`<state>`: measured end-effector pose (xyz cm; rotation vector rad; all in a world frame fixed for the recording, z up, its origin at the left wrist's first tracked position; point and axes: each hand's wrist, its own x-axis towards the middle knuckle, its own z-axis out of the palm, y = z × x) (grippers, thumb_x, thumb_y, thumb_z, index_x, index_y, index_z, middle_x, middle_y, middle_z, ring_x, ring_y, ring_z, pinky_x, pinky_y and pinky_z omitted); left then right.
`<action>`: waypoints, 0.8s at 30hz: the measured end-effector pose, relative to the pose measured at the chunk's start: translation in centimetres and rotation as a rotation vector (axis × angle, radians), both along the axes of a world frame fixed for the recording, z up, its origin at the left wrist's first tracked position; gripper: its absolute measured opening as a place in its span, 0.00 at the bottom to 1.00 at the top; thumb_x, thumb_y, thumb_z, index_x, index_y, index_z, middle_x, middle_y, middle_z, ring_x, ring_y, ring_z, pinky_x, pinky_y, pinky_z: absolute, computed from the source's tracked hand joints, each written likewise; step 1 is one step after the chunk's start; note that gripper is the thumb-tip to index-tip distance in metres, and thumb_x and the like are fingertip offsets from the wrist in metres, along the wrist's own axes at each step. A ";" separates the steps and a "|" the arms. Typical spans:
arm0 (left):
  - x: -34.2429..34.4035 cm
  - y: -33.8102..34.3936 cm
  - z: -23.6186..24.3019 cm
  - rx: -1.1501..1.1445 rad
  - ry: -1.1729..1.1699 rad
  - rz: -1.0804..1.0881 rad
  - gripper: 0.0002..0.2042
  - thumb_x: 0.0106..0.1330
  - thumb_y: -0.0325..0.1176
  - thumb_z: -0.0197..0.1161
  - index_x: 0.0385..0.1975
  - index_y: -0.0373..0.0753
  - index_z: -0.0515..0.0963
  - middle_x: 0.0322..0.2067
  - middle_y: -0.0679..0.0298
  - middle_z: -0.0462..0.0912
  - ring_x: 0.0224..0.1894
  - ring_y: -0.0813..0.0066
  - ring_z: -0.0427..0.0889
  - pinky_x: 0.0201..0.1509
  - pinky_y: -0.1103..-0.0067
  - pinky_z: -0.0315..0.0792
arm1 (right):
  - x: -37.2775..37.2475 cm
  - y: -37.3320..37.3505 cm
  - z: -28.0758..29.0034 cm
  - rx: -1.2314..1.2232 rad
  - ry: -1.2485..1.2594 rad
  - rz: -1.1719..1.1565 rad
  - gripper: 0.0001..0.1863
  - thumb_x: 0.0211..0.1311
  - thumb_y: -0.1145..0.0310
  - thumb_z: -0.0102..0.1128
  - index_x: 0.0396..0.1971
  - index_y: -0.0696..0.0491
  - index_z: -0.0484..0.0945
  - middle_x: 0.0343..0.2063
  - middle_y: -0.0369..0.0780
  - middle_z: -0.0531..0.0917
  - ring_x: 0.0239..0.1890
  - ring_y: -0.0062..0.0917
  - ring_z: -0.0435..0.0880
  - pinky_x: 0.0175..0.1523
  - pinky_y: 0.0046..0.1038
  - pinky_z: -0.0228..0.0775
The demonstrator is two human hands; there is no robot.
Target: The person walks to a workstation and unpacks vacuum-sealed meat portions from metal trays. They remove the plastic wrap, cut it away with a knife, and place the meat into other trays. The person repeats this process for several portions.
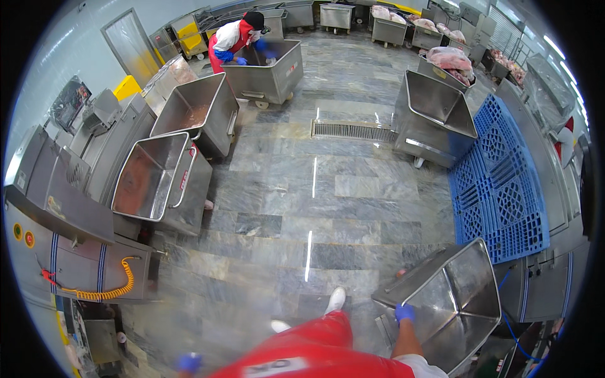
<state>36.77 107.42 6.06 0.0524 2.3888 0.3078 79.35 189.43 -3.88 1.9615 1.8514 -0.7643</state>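
Observation:
In a blue glove, my right hand (405, 312) is closed over the near-left rim of a steel tub cart (450, 302). The cart stands tilted-looking at my right, and its bare, shiny inside shows. My left hand (189, 362), also blue-gloved, hangs low at the left, away from any object. Motion smears its fingers. A red apron (296, 349) covers my front, and one white boot (336, 300) shows ahead of it.
Two steel tub carts (161, 179) line the left side by machines. A co-worker (234, 41) leans over another cart (268, 72). A blue plastic pallet (501, 183) and a cart (438, 120) stand at right. Floor drain (353, 131) lies mid-room; meat-filled carts (449, 60) stand far right.

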 end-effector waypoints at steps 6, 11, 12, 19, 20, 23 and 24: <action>5.5 -5.2 -0.3 -0.153 0.048 0.107 0.13 0.62 0.42 0.66 0.33 0.37 0.83 0.29 0.56 0.86 0.30 0.64 0.85 0.35 0.63 0.79 | -2.5 -4.8 -0.6 0.028 -0.062 0.156 0.31 0.59 0.49 0.54 0.45 0.64 0.84 0.50 0.61 0.81 0.55 0.52 0.81 0.61 0.46 0.72; 10.7 -13.4 0.0 -0.281 -0.006 -0.009 0.12 0.66 0.41 0.55 0.35 0.44 0.85 0.38 0.52 0.87 0.38 0.51 0.86 0.42 0.57 0.78 | -4.6 -10.9 -0.8 -0.068 -0.043 0.276 0.35 0.60 0.46 0.55 0.49 0.66 0.82 0.51 0.62 0.81 0.58 0.55 0.79 0.63 0.46 0.70; 12.3 -14.1 -0.4 -0.157 -0.022 0.327 0.15 0.69 0.43 0.52 0.37 0.42 0.85 0.40 0.49 0.86 0.40 0.48 0.85 0.45 0.55 0.77 | -4.5 -11.7 -1.2 -0.087 -0.045 0.272 0.38 0.61 0.43 0.54 0.51 0.67 0.80 0.53 0.62 0.80 0.58 0.55 0.78 0.63 0.46 0.70; 19.6 -13.4 1.9 -0.140 -0.094 0.363 0.23 0.70 0.52 0.48 0.43 0.41 0.83 0.46 0.47 0.85 0.49 0.43 0.82 0.53 0.56 0.75 | -19.3 -19.4 -5.0 -0.210 -0.059 0.513 0.38 0.63 0.43 0.53 0.54 0.67 0.77 0.53 0.61 0.80 0.56 0.52 0.79 0.60 0.46 0.70; 20.1 -13.0 1.9 -0.131 -0.076 0.413 0.23 0.70 0.53 0.48 0.43 0.41 0.83 0.46 0.47 0.85 0.49 0.43 0.83 0.53 0.56 0.74 | -21.8 -20.5 -5.3 -0.223 -0.053 0.563 0.38 0.63 0.43 0.53 0.54 0.67 0.77 0.53 0.60 0.80 0.56 0.52 0.79 0.60 0.46 0.70; 19.4 -12.9 2.9 -0.085 -0.017 0.507 0.23 0.70 0.53 0.50 0.43 0.39 0.83 0.46 0.46 0.85 0.49 0.43 0.82 0.54 0.56 0.74 | -28.1 -24.4 -5.5 -0.256 -0.030 0.676 0.37 0.63 0.44 0.54 0.54 0.67 0.77 0.53 0.60 0.80 0.55 0.51 0.79 0.59 0.46 0.71; 18.7 -13.4 3.5 -0.066 0.001 0.532 0.23 0.70 0.54 0.52 0.43 0.39 0.83 0.46 0.46 0.84 0.50 0.42 0.82 0.54 0.56 0.75 | -29.7 -25.8 -5.7 -0.271 -0.024 0.706 0.37 0.63 0.45 0.54 0.54 0.67 0.77 0.53 0.59 0.80 0.54 0.50 0.80 0.58 0.45 0.71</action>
